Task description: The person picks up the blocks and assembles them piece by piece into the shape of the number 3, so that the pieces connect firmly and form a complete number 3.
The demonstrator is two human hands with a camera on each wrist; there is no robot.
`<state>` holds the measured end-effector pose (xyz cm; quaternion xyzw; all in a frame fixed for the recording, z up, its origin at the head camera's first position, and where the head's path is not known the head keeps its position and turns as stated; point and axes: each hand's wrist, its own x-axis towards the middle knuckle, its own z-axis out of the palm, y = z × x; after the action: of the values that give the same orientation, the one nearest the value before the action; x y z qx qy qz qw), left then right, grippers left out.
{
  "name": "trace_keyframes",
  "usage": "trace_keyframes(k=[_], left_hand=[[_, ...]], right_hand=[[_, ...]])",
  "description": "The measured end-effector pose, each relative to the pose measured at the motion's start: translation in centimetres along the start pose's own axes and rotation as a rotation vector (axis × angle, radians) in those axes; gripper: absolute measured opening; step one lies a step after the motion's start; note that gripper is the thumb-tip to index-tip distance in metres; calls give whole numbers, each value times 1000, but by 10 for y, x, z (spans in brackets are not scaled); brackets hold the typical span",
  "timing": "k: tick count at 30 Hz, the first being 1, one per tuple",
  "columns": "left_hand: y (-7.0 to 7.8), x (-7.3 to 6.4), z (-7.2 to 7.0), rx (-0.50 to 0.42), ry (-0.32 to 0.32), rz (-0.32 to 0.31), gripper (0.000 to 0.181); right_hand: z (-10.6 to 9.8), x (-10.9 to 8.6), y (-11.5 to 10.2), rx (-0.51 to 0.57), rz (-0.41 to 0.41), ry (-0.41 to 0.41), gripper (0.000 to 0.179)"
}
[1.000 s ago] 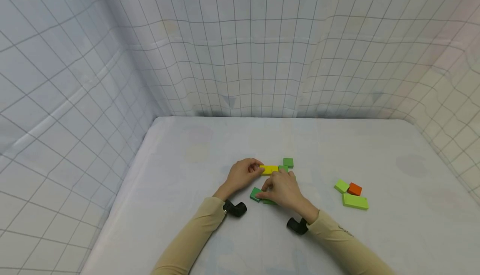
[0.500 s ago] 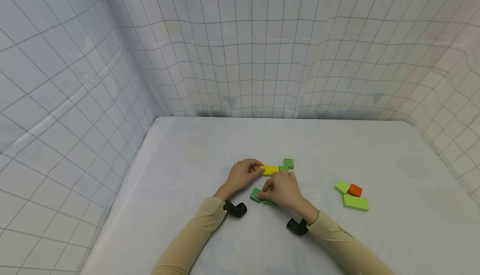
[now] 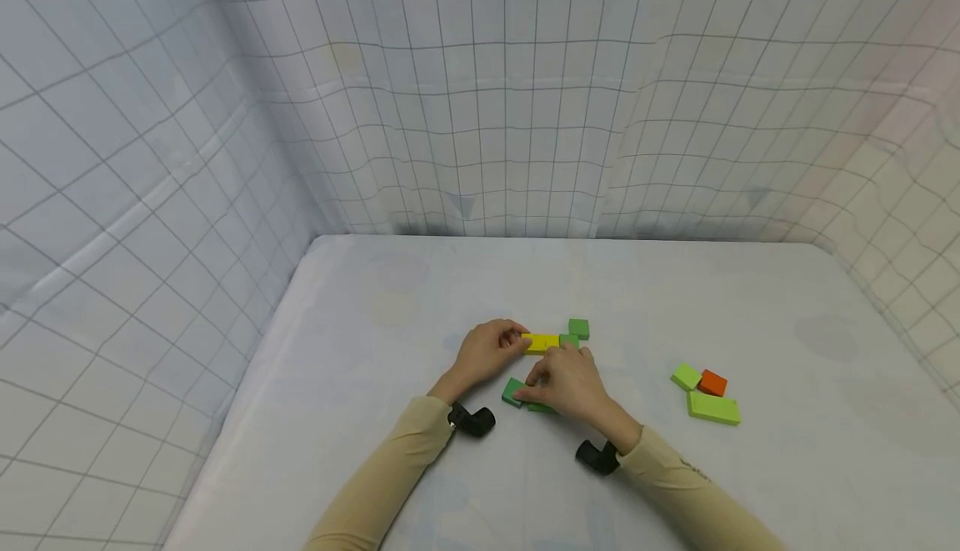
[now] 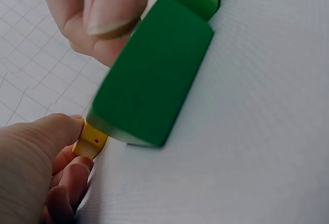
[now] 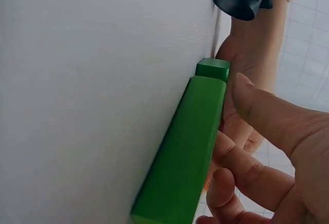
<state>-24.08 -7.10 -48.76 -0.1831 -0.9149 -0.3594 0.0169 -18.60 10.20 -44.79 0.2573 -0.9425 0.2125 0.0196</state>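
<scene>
In the head view my left hand point(image 3: 486, 353) pinches the left end of a yellow block point(image 3: 541, 344) between thumb and fingers; this grip also shows on the yellow block point(image 4: 91, 141) in the left wrist view. Against its right end sits a green block point(image 3: 569, 341), partly covered by my right hand point(image 3: 567, 382). That hand has bent fingers and its thumb tip at a darker green block point(image 3: 513, 392). Beside this lies a long green block point(image 5: 182, 147), mostly under the hand in the head view. Nothing shows between the right thumb and fingers.
A small green block point(image 3: 578, 328) lies just behind the row. Off to the right a lime block point(image 3: 686, 377), an orange-red block point(image 3: 712, 383) and a longer lime block point(image 3: 713, 408) sit close together on the white tabletop point(image 3: 375, 301). Gridded white cloth point(image 3: 480, 101) surrounds the table.
</scene>
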Motion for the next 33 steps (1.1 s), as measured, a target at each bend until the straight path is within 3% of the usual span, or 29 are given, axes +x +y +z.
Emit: trace_keyframes(k=[5, 10, 15, 20, 25, 29, 33], left_hand=[[-1, 0, 1, -6, 6, 12, 25], [-1, 0, 2, 2, 9, 9, 25], [0, 0, 2, 17, 8, -5, 24], [1, 0, 1, 15, 3, -9, 23], [3, 0, 1, 14, 8, -7, 23], [2, 0, 2, 12, 8, -13, 23], [1, 0, 3, 14, 7, -23, 23]], right_hand=[[-7, -5, 7, 39, -11, 31, 18], [-27, -14, 26, 169, 13, 59, 15], [-54, -28, 56, 233, 140, 74, 17], [-79, -47, 94, 200, 259, 131, 26], [-99, -72, 134, 162, 327, 163, 36], [-110, -91, 160, 143, 399, 129, 43], [-117, -105, 181, 177, 469, 30, 53]])
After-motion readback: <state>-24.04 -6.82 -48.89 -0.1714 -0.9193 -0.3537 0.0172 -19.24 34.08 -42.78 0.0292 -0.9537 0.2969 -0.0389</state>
